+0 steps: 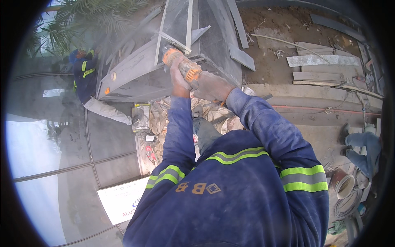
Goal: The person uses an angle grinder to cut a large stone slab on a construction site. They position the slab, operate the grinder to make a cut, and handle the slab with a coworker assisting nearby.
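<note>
An orange angle grinder [186,65] is held out in front of me with both hands, near the upper middle of the view. My left hand [178,77] is wrapped around its body, close to the head. Behind it, my right hand [213,87] grips the rear end. The grinder's head is beside a pale narrow strip [174,43] on a grey angular panel structure [216,45]. Haze, like dust, hangs around the tool; its disc cannot be made out. Below my hands lies crumpled tan sheeting [162,111].
A co-worker [84,70] in dark blue bends beside the structure at left. Another person's legs [362,152] are at far right, near a bucket [342,184] and coiled cable [347,203]. Grey boards [323,61] lie upper right. Dark glossy panels [57,144] stretch along the left.
</note>
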`<state>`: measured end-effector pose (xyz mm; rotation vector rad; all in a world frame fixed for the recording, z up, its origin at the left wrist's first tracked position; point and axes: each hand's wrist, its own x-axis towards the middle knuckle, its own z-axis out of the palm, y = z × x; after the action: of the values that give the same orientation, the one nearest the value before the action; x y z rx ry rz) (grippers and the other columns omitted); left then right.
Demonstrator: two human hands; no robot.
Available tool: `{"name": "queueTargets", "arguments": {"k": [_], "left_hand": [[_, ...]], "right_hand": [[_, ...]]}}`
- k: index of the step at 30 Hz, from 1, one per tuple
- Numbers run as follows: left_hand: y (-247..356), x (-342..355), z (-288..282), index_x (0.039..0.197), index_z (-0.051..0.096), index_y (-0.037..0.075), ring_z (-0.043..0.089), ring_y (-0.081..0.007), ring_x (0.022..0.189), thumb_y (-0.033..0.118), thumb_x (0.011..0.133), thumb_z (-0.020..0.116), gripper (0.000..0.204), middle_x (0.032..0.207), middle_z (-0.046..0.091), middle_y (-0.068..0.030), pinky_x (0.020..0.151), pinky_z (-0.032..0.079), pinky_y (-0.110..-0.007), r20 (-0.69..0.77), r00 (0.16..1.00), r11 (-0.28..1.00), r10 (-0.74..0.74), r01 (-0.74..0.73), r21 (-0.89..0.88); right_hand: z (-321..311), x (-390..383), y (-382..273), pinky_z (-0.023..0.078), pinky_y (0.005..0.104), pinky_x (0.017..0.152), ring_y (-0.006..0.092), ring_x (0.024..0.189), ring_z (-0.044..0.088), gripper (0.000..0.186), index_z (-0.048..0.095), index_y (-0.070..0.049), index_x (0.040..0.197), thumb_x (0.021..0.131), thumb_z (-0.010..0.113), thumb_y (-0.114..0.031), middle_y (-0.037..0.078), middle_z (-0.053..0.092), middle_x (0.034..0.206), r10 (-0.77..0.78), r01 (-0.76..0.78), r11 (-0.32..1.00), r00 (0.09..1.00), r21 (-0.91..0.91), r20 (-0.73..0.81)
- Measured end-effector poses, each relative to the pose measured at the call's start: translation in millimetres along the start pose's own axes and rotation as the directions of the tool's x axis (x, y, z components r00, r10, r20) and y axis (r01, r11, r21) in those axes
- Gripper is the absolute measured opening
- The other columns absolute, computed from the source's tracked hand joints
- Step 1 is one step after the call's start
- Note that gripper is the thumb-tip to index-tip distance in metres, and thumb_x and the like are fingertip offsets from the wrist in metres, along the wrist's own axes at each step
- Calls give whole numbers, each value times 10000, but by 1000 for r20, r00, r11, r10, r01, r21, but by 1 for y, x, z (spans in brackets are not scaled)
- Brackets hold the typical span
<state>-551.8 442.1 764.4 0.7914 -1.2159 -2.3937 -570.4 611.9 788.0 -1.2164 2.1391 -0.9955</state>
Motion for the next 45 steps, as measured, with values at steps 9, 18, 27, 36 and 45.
{"name": "queueTargets", "arguments": {"k": [9, 18, 27, 36, 45], "left_hand": [[-5, -18, 7, 1123, 493, 27, 670, -343, 730, 268, 863, 642, 384, 842, 620, -197, 677, 597, -486, -5, 1000, 1000, -22, 22, -6], [-5, -8, 3, 1063, 510, 29, 659, -314, 670, 273, 863, 638, 341, 788, 614, -156, 621, 591, -459, -7, 1000, 1000, 16, -16, -13], [-6, -19, 12, 1063, 510, 31, 662, -322, 661, 275, 876, 627, 329, 780, 618, -158, 610, 587, -449, -26, 1000, 1000, 5, -6, -11], [-6, -22, 12, 1056, 506, 36, 662, -333, 673, 278, 866, 643, 337, 772, 617, -166, 617, 582, -463, -20, 999, 999, -27, 26, -47], [-2, -5, 0, 1108, 494, 27, 658, -342, 710, 270, 876, 629, 362, 837, 612, -177, 662, 588, -471, 26, 1000, 1000, -4, 4, 10]], "right_hand": [[2, -22, 1, 541, 441, 888, 396, 1057, 663, 431, 652, 55, 1093, 798, 663, -260, 269, 647, 1105, 64, -63, 998, 996, 22, -54], [1, -11, -3, 539, 446, 896, 385, 1070, 659, 414, 653, 43, 1093, 803, 648, -253, 234, 653, 1129, 106, -105, 994, 994, 27, -27], [2, -15, 1, 540, 450, 891, 390, 1045, 661, 385, 674, 27, 1066, 801, 659, -251, 246, 651, 1116, 18, -18, 1000, 999, 23, -30], [-3, -22, -1, 538, 460, 894, 398, 1053, 659, 386, 676, 8, 1081, 813, 641, -268, 260, 647, 1105, -33, 33, 999, 999, -41, 9], [-9, -11, -7, 530, 459, 868, 416, 1030, 662, 561, 642, 107, 1051, 807, 725, -391, 295, 655, 1061, 8, -8, 999, 1000, -40, 11]]}}
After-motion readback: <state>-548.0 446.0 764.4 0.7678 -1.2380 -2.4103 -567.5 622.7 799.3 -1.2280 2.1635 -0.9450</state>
